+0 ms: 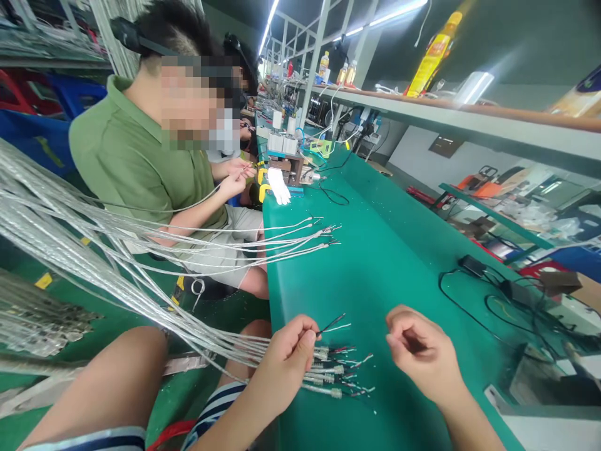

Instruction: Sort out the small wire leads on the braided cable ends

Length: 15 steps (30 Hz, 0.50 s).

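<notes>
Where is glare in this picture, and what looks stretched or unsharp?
Head view: glare around the long white light tubes; head view: the yellow plastic bottle leans, stretched, probably by the lens; head view: the beige-and-blue object at the right edge is smeared, while thin black and white wires in the left hand look clearer.

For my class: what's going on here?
The person's left hand pinches dark and white wires above the green tabletop. The right hand is apart from it, fingers curled; whether it holds anything is unclear. Near the left hand lies a row of stripped cable ends, and another group of cable ends lies farther along. Ahead to the left, a co-worker in a green polo shirt has both hands raised close together.
</notes>
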Tool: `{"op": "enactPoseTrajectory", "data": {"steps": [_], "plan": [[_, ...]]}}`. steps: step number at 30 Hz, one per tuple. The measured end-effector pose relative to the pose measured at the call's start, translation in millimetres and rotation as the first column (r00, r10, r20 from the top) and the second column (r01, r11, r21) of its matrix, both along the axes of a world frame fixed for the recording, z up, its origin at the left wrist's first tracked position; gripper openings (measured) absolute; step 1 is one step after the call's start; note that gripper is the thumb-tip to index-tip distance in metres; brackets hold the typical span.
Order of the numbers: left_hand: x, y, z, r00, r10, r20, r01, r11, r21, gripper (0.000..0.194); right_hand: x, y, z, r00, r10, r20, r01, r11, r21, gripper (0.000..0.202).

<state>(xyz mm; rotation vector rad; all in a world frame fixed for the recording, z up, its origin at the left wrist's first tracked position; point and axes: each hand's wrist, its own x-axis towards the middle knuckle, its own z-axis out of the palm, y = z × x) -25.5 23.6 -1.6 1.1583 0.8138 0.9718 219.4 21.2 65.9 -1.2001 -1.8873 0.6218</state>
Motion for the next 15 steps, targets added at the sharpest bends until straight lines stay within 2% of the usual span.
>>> {"op": "enactPoseTrajectory", "data": {"steps": [2, 4, 6, 8, 11, 15], "plan": [[1, -1, -2.1, 1.000, -0.016, 0.012, 0.016, 1.000, -0.012, 0.029, 1, 2, 2.4, 0.997, -0.044, -0.056, 0.043, 0.999, -0.020, 0.013], [4, -2, -3.2, 0.999, -0.032, 0.031, 0.032, 0.999, -0.017, 0.028, -6, 2, 5.4, 0.992, -0.088, -0.094, 0.075, 0.988, -0.132, 0.014], [7, -3, -3.4, 0.997, -0.042, 0.061, 0.043, 0.999, -0.014, 0.026, -19, -2, 9.8, 0.981, -0.161, -0.113, 0.118, 0.941, -0.316, 0.016], [8, -4, -2.8, 0.996, -0.053, 0.074, 0.054, 0.999, -0.006, 0.026, -33, -9, 14.0, 0.964, -0.236, -0.124, 0.150, 0.864, -0.481, 0.022], [8, -4, -0.7, 0.995, -0.079, 0.060, 0.079, 0.997, 0.009, 0.024, -51, -19, 15.1, 0.948, -0.281, -0.146, 0.148, 0.800, -0.581, 0.035], [6, -3, 1.3, 0.993, -0.100, 0.056, 0.100, 0.995, 0.008, 0.023, -69, -23, 4.6, 0.920, -0.306, -0.244, 0.068, 0.739, -0.670, 0.045]]}}
